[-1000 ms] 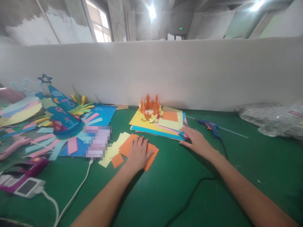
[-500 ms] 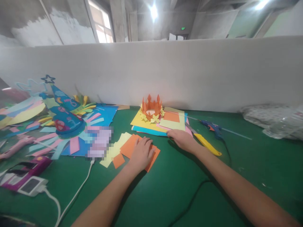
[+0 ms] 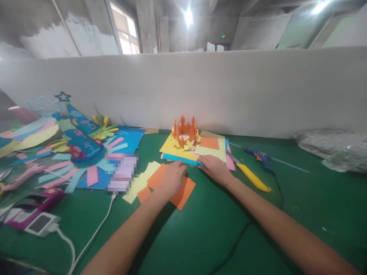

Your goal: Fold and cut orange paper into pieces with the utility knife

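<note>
A stack of coloured paper point(image 3: 186, 157), yellow over blue and other sheets, lies ahead of me. An orange paper crown point(image 3: 185, 131) with yellow flowers round its base stands upright on it. My right hand point(image 3: 214, 168) is at the stack's front edge, fingers bent over the edge of the blue sheet. Over loose orange paper squares point(image 3: 185, 193) reaches my left hand point(image 3: 174, 175), its fingers slightly bent and apart, the tips near the stack's front edge. Pale yellow slips point(image 3: 133, 191) lie left of the orange squares.
Right of the stack are a yellow-handled utility knife point(image 3: 254, 177) and a blue glue gun point(image 3: 258, 156) with its cord. On the left, decorated blue cone hats point(image 3: 84, 147), a blurred-out phone point(image 3: 123, 173) on a white cable, and a power bank point(image 3: 43, 224). A white partition point(image 3: 243, 91) stands behind.
My left hand has moved forward from the orange squares toward the stack's front edge. My right hand has shifted slightly left along that edge, its fingers now bent on the blue sheet.
</note>
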Demonstrator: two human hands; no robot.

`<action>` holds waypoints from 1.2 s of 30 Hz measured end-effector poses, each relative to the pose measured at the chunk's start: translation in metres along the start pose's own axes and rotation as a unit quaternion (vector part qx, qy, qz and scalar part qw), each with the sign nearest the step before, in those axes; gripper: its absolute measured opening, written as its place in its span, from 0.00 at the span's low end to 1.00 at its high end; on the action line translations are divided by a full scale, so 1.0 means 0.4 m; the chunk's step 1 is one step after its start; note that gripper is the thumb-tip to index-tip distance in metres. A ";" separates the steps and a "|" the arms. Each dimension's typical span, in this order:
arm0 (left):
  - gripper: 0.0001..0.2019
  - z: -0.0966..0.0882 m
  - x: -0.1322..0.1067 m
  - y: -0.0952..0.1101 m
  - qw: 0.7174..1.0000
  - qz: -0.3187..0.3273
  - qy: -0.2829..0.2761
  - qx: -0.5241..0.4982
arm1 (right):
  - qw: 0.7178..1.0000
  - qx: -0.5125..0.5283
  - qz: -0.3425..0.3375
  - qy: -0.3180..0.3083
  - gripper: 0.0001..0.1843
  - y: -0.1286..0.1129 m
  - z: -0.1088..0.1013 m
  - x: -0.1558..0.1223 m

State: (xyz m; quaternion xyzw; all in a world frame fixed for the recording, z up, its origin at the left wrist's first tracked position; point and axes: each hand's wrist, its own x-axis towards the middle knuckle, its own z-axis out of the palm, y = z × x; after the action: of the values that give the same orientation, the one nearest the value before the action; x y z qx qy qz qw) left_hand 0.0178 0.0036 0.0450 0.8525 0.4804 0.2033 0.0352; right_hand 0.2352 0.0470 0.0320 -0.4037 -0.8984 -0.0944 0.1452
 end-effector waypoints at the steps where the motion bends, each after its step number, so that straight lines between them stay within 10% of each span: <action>1: 0.13 -0.002 0.014 -0.012 1.000 -0.001 0.003 0.004 | 1.000 -0.009 -0.005 0.000 0.12 0.001 0.001 0.001; 14: 0.09 0.060 0.106 -0.115 0.999 0.030 0.026 -0.010 | 0.993 -0.114 0.029 0.006 0.11 0.077 0.030 -0.055; 36: 0.12 0.096 0.146 -0.117 0.998 0.041 0.013 0.035 | 0.995 -0.095 0.029 -0.012 0.06 0.104 -0.021 -0.031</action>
State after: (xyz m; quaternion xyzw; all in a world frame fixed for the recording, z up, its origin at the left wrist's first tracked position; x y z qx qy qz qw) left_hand 0.0214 0.0824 0.0163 0.8693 0.4523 0.1991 -0.0093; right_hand 0.2761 0.0633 0.0378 -0.4424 -0.8749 -0.1707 0.0981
